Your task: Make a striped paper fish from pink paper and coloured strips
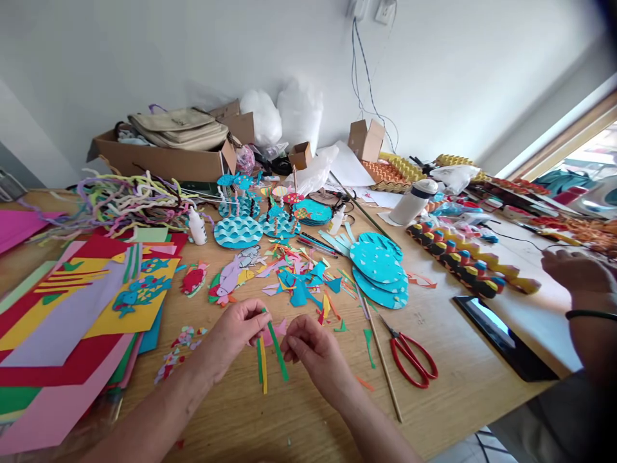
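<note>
Above the front of the table, my left hand (243, 326) pinches a green paper strip (276, 350) by its upper end, and the strip slants down to the right. Below those fingers are a yellow paper strip (264, 373) and a second narrow green one; whether the hand holds them too, I cannot tell. My right hand (315, 354) is close beside the slanting strip, its thumb and fingers curled together. What is between its fingertips, if anything, is hidden. A pink paper scrap (274, 331) shows behind the two hands.
Red-handled scissors (413, 360) and a thin wooden stick (380, 360) lie to the right, below blue discs (380, 283). Coloured paper sheets (48, 334) are stacked left. Scraps (299, 283) and glue bottles (196, 226) lie beyond. Another person's hand (578, 273) is at the right.
</note>
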A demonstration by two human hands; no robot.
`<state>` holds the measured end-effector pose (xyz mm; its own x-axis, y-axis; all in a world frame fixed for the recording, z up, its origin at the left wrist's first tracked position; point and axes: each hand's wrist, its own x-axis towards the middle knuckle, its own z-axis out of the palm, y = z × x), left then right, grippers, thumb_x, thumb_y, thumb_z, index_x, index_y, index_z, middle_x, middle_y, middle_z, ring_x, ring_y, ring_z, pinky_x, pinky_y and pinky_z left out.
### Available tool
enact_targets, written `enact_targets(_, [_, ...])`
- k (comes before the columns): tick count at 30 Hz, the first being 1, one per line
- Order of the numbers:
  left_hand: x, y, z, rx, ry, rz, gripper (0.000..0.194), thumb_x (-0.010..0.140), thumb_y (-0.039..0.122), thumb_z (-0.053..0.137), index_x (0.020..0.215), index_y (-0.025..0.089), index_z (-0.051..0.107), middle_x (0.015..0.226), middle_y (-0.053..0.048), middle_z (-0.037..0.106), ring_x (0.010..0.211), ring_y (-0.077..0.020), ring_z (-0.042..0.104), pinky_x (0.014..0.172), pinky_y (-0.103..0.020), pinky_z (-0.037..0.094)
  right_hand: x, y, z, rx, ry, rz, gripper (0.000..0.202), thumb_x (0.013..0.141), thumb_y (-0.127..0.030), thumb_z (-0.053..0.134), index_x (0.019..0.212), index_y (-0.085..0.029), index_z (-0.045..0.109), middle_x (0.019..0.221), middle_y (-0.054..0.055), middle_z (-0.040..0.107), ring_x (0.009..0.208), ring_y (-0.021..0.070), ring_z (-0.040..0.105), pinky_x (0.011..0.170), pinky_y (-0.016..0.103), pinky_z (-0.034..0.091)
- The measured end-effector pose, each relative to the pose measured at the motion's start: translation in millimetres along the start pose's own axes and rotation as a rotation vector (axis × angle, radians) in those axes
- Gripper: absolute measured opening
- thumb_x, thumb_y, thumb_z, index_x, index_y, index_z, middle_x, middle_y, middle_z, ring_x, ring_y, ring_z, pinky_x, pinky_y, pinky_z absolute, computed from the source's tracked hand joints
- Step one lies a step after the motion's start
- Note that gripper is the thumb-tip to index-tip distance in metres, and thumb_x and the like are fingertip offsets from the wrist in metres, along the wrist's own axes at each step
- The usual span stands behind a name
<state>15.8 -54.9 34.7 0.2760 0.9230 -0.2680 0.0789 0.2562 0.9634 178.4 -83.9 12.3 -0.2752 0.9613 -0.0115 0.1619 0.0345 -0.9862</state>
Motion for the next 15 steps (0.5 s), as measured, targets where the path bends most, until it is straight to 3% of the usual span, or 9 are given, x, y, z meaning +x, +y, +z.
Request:
enact_targets(3, [3.1, -4.7, -2.8, -0.018, -0.008, -0.04, 0.027, 0.068, 0.042, 0.055, 0.062, 0.019, 0.044, 0.05, 0.008, 0.043, 0.045, -0.0075, 0.039, 0.047, -0.021, 0.033, -5.3, 7.3, -2.3, -0.504, 0.069, -0.328, 0.021, 0.079, -0.009, 0.045, 0.095, -0.021, 0.052, 0.09, 0.005, 0.059, 0.074, 0.0146, 0.057, 0.064, 0.025, 0.045])
enact_targets(6, [5.9, -6.7, -0.8, -0.005, -0.034, -0.073, 0.026, 0.066, 0.041, 0.057, 0.061, 0.018, 0.045, 0.049, 0.007, 0.045, 0.044, -0.0075, 0.039, 0.045, -0.02, 0.03, -7.7, 12.6, -0.4, -0.83, 0.016, -0.561, 0.025, 0.084, -0.01, 0.043, 0.105, -0.021, 0.052, 0.093, 0.007, 0.059, 0.08, 0.0167, 0.055, 0.068, 0.027, 0.045])
enact_targets(10, [7.5, -6.3, 0.6, 0.004, -0.051, -0.104, 0.025, 0.063, 0.039, 0.059, 0.059, 0.018, 0.046, 0.048, 0.007, 0.045, 0.045, -0.0077, 0.038, 0.044, -0.02, 0.029, -6.8, 15.9, 1.3, -0.922, 0.052, -0.61, 0.021, 0.087, -0.01, 0.04, 0.099, -0.019, 0.055, 0.085, 0.005, 0.059, 0.073, 0.016, 0.054, 0.064, 0.026, 0.045])
enact_targets(13, [6.4, -4.6, -2.2, -0.032, -0.074, -0.125, 0.028, 0.064, 0.042, 0.06, 0.061, 0.018, 0.046, 0.05, 0.007, 0.045, 0.047, -0.0073, 0.039, 0.046, -0.02, 0.03, -5.9, 16.2, -1.5, -0.861, 0.126, -0.605, 0.027, 0.087, -0.006, 0.035, 0.103, -0.018, 0.053, 0.092, 0.007, 0.059, 0.08, 0.0156, 0.053, 0.067, 0.025, 0.045])
enact_targets(15, [4.9, -3.0, -4.0, -0.067, -0.109, -0.14, 0.029, 0.066, 0.043, 0.059, 0.062, 0.018, 0.046, 0.053, 0.006, 0.047, 0.048, -0.0071, 0.04, 0.048, -0.02, 0.031, -5.5, 15.4, -3.4, -0.878, 0.112, -0.614, 0.027, 0.088, -0.006, 0.036, 0.107, -0.018, 0.052, 0.096, 0.008, 0.058, 0.085, 0.0163, 0.052, 0.07, 0.026, 0.045])
